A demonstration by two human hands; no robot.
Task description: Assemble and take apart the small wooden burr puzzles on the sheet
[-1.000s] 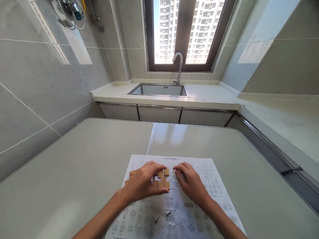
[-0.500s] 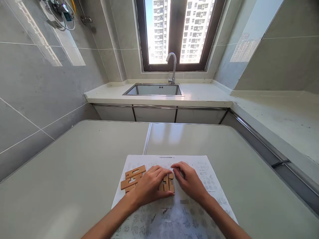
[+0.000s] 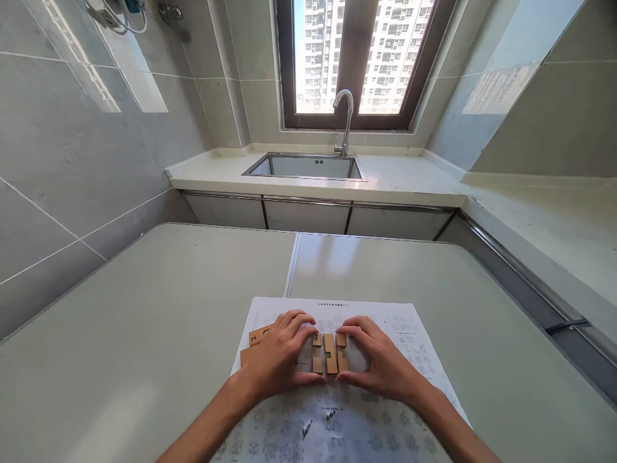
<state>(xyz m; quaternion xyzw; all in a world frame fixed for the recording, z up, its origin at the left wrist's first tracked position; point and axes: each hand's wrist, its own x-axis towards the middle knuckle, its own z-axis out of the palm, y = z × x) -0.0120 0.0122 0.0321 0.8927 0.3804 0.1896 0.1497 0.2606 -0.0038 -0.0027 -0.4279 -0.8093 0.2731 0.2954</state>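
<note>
Grey tiled walls (image 3: 120, 141) enclose a small room with a dark-framed window (image 3: 354, 71) at the back. Below it, a white worktop (image 3: 400, 173) holds a steel sink (image 3: 308, 168) and a curved faucet (image 3: 344, 119). Nearer, a pale desk (image 3: 159, 308) carries a printed sheet (image 3: 385, 411), with both hands over its upper half.

Three small notched wooden pieces stand in a row on the sheet between the hands: a left piece (image 3: 317, 365) marked 3, a middle piece (image 3: 330, 361) and a right piece (image 3: 342, 365). Half a second ago they sat packed close under the left hand; now narrow gaps part them.

Left hand (image 3: 279, 360) has shifted leftward over the sheet. Its thumb and fingers are spread in a wide curve, tips near both ends of the left piece; whether they press on it, I cannot tell. Right hand (image 3: 383, 360), whose fingertips were gathered close together, has opened into a matching curve around the right piece, its grip equally unclear. Beyond the left hand, two more wooden pieces (image 3: 248, 355) peek out, partly covered; more of that group showed before.
</note>
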